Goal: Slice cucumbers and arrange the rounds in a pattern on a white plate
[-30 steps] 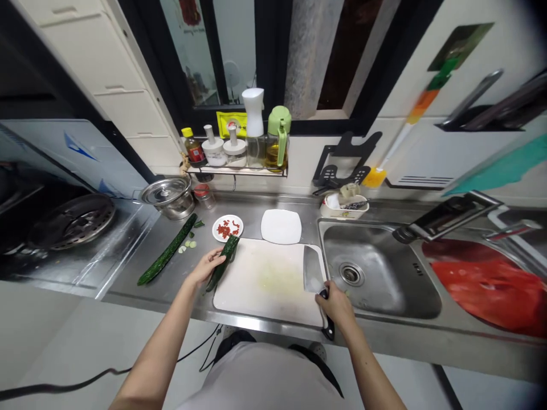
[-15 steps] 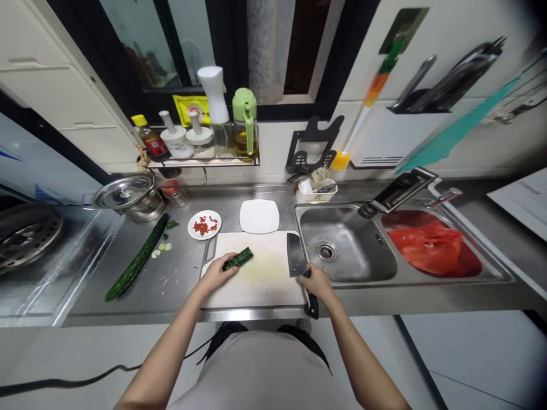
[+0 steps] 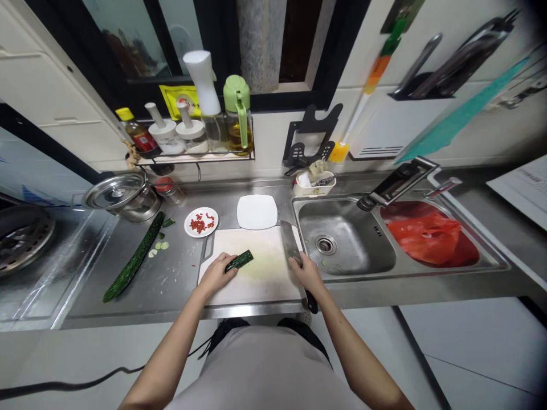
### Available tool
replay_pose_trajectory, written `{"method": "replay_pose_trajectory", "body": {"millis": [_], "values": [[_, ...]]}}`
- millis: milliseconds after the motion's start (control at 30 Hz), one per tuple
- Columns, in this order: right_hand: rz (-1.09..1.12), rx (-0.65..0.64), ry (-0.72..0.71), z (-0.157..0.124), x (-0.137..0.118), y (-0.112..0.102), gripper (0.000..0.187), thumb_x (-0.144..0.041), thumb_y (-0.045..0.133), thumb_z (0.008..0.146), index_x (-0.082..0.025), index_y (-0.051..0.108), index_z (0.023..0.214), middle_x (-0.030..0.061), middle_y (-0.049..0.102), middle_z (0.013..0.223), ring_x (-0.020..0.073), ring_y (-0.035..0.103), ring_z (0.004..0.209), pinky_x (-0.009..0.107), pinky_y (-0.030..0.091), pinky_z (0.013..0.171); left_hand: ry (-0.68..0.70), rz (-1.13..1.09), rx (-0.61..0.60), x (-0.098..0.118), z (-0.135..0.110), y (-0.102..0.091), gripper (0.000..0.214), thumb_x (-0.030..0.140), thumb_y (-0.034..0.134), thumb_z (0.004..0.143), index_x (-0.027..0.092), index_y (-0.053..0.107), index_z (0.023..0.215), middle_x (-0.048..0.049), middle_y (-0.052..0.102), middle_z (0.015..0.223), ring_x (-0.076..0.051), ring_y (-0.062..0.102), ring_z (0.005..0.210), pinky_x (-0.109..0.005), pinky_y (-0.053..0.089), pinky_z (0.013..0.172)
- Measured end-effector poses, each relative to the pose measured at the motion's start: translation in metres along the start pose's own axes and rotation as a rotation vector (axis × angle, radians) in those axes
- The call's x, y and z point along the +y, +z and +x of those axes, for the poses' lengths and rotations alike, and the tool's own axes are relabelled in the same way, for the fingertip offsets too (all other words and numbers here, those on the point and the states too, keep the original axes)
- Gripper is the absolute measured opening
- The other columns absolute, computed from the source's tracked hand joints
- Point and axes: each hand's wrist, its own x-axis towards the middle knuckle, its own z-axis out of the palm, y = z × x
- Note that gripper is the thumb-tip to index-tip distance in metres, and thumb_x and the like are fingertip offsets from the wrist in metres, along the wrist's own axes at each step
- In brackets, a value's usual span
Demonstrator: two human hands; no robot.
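Cucumber piece: laid on the cutting board, a bit left of its middle, far end pointed rightward.
Left hand: fingers clamped on the near end, probably so rolling is prevented; the far end's left sticking out, well apart from the blade.
Right hand: fingers wrapped round the handle, close to the blade, likely for better control tbh. Handle's butt is left poking out below.
Knife: held at the board's right side, tip pointed away from the body. Contact with the board can't be told.
Long cucumber: parked left on the counter, presumably to be out of the blade's way.
Red bits: kept on a small round plate, maybe just so they're contained.
Changed: half a second ago the blade's broad face was shown; now it's been turned narrower. Piece barely shifted.
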Motion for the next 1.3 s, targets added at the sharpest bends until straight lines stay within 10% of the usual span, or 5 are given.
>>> {"method": "replay_pose_trajectory", "body": {"millis": [667, 1300], "values": [[-0.400, -0.230, -0.242, -0.023, -0.068, 0.025, 0.034, -0.030, 0.027, 0.099, -0.016, 0.053, 0.116, 0.0118, 0.069, 0.090, 0.0219, 0.064, 0.085, 0.028, 0.041, 0.070, 0.151, 0.189, 0.119, 0.009, 0.017, 0.023, 0.041, 0.034, 0.041, 0.095, 0.033, 0.053, 0.135, -0.0063, 0.057, 0.115, -0.020, 0.053, 0.105, -0.035, 0.043, 0.096], [-0.418, -0.262, -0.272, -0.027, -0.080, 0.035, 0.033, -0.027, 0.028, 0.098, -0.015, 0.055, 0.113, 0.0134, 0.068, 0.086, 0.0245, 0.065, 0.081, 0.032, 0.046, 0.068, 0.133, 0.207, 0.130, 0.009, 0.013, 0.030, 0.042, 0.033, 0.043, 0.094, 0.033, 0.052, 0.135, -0.0074, 0.054, 0.117, -0.022, 0.051, 0.106, -0.037, 0.042, 0.096]]}}
